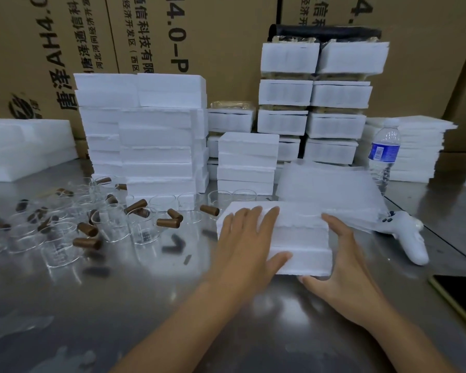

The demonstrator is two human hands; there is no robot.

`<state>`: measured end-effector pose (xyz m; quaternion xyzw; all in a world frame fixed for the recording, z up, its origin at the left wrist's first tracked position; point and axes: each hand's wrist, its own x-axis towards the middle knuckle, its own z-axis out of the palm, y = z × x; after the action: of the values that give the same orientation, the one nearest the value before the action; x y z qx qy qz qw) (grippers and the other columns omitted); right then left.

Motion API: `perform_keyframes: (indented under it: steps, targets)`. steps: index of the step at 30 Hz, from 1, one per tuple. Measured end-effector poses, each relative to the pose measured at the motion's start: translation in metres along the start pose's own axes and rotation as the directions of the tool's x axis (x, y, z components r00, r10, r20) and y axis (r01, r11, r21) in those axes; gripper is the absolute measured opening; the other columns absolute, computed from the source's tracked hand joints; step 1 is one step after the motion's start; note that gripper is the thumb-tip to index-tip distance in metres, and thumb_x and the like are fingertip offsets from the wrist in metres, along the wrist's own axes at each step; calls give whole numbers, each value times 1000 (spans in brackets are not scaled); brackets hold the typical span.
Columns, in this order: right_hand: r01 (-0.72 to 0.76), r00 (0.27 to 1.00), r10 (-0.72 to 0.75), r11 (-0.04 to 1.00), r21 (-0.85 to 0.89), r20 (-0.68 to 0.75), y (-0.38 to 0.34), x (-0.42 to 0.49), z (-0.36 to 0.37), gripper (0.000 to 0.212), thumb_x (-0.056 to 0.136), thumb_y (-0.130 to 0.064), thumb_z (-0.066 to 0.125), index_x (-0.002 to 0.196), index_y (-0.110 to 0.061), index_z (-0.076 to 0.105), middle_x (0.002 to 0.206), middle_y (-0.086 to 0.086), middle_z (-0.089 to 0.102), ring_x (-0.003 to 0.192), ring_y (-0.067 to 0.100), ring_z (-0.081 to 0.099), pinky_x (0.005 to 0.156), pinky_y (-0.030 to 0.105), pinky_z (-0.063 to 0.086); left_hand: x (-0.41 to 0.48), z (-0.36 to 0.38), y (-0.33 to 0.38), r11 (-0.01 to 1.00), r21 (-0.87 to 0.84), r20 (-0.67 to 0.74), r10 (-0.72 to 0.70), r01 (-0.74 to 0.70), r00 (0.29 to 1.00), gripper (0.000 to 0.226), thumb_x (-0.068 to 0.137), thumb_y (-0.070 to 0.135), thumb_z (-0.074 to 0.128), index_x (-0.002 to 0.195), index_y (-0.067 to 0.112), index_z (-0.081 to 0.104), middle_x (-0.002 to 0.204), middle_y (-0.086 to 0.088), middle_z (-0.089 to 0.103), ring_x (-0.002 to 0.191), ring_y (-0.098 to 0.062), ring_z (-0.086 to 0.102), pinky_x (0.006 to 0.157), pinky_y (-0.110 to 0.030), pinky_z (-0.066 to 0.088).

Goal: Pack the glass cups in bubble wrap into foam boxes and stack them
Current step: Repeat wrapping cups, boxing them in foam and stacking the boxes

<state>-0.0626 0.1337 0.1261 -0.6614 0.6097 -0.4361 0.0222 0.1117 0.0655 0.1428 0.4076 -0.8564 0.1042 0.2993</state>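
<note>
A closed white foam box (pixel 299 232) lies on the steel table in front of me. My left hand (pixel 246 246) lies on its left top with fingers spread and the thumb against the near side. My right hand (pixel 342 259) presses flat against its right side, thumb under the near corner. Several loose glass cups (pixel 143 227) with brown cork stoppers (pixel 86 229) are scattered to the left. A sheet stack of bubble wrap (pixel 331 189) lies just behind the box.
Tall stacks of foam boxes (pixel 151 146) stand behind the cups, a shorter stack (pixel 246 162) in the middle, packed stacks (pixel 312 103) at the back right. A water bottle (pixel 384 154), a white controller (pixel 412 238) and a phone (pixel 460 294) lie right. Cardboard cartons (pixel 226 36) form the back wall.
</note>
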Motion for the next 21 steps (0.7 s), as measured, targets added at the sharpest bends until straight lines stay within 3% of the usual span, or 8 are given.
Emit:
perform_keyframes:
  steps: [3, 6, 8, 11, 13, 15, 18, 21]
  targets:
    - [16, 1000, -16, 1000, -13, 9, 4, 0, 1, 108, 63, -18, 81, 123, -68, 6, 132, -24, 25, 130, 16, 29, 104, 29, 24, 7, -2, 5, 1000, -11, -30, -8, 8, 1000, 80, 86, 60, 52, 150, 26, 17, 142, -1, 33, 129, -23, 28, 108, -32, 21]
    - [26, 998, -25, 1000, -4, 58, 5, -1, 3, 112, 63, -24, 80, 124, -70, -1, 132, -36, 20, 132, 11, 24, 106, 29, 23, 12, -4, 2, 998, -54, -20, -46, 45, 999, 77, 83, 60, 57, 147, 28, 28, 133, 2, 35, 122, -19, 30, 102, -26, 23]
    - [21, 997, -23, 999, 30, 74, 5, -1, 5, 110, 64, -29, 79, 126, -70, -3, 131, -50, 9, 130, 8, 23, 105, 29, 23, 12, -4, 0, 990, -111, 14, -81, 82, 997, 73, 83, 58, 59, 145, 30, 32, 136, 1, 32, 128, -18, 26, 105, -25, 21]
    - [22, 999, -25, 994, 105, 34, 2, -1, 8, 100, 66, -39, 71, 128, -70, -2, 129, -55, 6, 125, -1, 25, 102, 28, 23, 8, -4, 0, 996, -79, -3, -50, 49, 999, 72, 87, 55, 56, 147, 26, 30, 149, -3, 27, 138, -19, 21, 114, -32, 17]
    - [41, 999, -40, 990, 135, -12, 1, 0, 9, 96, 66, -41, 67, 130, -67, 0, 134, -50, 9, 128, -6, 24, 102, 27, 25, 7, -8, 3, 999, -25, -73, 31, -33, 997, 68, 82, 44, 69, 138, 12, 46, 139, -12, 48, 129, -26, 44, 106, -38, 36]
    - [47, 998, -41, 988, 146, -47, 2, 2, 10, 95, 67, -39, 67, 133, -64, 3, 138, -47, 11, 131, -8, 23, 103, 28, 25, 5, -10, 2, 998, -37, -223, 45, -54, 974, 61, 72, 33, 80, 121, 1, 61, 116, -17, 65, 107, -31, 63, 86, -40, 53]
    - [19, 999, -13, 992, 122, -52, 9, 3, 9, 96, 74, -33, 73, 135, -61, 5, 137, -49, 13, 128, -1, 26, 105, 32, 24, 1, -27, -2, 937, -337, -340, -215, 94, 916, 60, 86, 48, 53, 131, 8, 50, 122, -2, 55, 113, -18, 53, 84, -25, 45]
    - [-56, 998, 57, 996, 68, 1, 12, 4, 11, 84, 81, -33, 67, 133, -63, 8, 136, -39, 28, 130, 13, 30, 110, 41, 26, -12, -38, -18, 714, -675, -367, -546, 189, 753, 61, 82, 61, 40, 123, 16, 43, 112, 6, 52, 95, -3, 49, 73, -6, 35]
